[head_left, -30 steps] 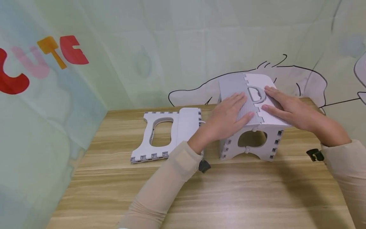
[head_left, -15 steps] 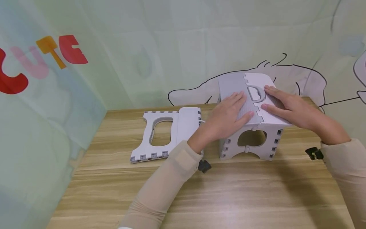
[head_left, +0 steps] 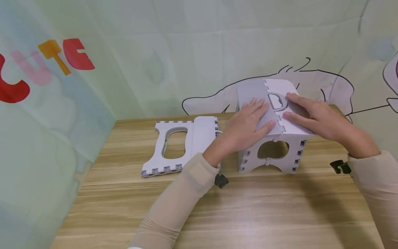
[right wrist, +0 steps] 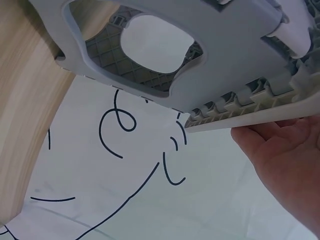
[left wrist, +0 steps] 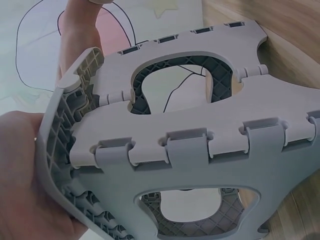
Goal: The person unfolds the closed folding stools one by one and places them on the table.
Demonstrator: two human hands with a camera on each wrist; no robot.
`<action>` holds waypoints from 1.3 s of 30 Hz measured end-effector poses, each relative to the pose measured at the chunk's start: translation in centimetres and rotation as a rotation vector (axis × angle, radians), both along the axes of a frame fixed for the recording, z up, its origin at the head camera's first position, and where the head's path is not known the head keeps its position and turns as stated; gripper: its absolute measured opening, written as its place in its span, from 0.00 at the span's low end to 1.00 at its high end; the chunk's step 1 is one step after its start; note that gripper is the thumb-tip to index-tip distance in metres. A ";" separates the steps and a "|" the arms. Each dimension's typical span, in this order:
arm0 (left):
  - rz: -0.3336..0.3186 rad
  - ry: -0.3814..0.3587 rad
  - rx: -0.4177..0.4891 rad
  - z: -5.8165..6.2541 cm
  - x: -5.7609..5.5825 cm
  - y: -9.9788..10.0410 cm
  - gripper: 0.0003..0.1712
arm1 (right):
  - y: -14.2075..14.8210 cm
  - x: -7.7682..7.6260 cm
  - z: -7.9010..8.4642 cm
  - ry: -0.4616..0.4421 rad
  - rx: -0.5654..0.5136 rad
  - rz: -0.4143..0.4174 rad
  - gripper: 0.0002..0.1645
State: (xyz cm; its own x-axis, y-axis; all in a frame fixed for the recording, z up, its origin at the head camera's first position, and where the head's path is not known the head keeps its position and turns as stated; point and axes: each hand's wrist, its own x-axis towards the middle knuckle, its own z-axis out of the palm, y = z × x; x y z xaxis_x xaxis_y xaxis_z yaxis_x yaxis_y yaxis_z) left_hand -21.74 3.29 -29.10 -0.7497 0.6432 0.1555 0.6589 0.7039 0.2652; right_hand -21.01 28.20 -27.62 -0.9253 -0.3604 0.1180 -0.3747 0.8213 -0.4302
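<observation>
An unfolded folding step stool [head_left: 270,166] stands upright on the table, with a grey and white two-part top and a D-shaped handle [head_left: 281,105] in it. My left hand [head_left: 247,126] rests flat on the grey half of the top, fingers straight. On the white half lies my right hand [head_left: 321,117], its fingers extended beside the handle. The left wrist view shows the stool's hinged side panels [left wrist: 190,155] and my left hand [left wrist: 25,180] against the top. In the right wrist view my right hand [right wrist: 285,155] touches the top's outer face.
A second folding stool [head_left: 205,133] lies folded flat on the wooden table [head_left: 236,214], left of the standing one. Behind the table hangs a printed cloth [head_left: 199,52] with coloured letters and line drawings. Dark wrist devices [head_left: 221,180] hang below both sleeves.
Both hands stay on the stool's top, the left fingers shifting only slightly. The whole scene slips a few pixels to the left. Neither stool visibly moves on the table.
</observation>
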 end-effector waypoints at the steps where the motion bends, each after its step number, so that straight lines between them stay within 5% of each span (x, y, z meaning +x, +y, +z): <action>1: -0.002 0.002 0.005 0.0 0.0 0.0 0.39 | -0.1 0.1 0.1 0.007 -0.005 0.001 0.42; 21: 0.004 0.035 0.092 0.8 1.3 -1.1 0.40 | -2.7 2.6 1.3 0.118 -0.079 -0.023 0.34; 30: 0.005 0.054 0.113 1.2 2.2 -2.3 0.39 | -5.0 4.2 1.5 0.314 -0.150 0.100 0.30; 39: 0.034 0.074 0.144 1.5 3.2 -4.6 0.39 | -7.4 4.9 1.5 0.374 -0.199 0.181 0.28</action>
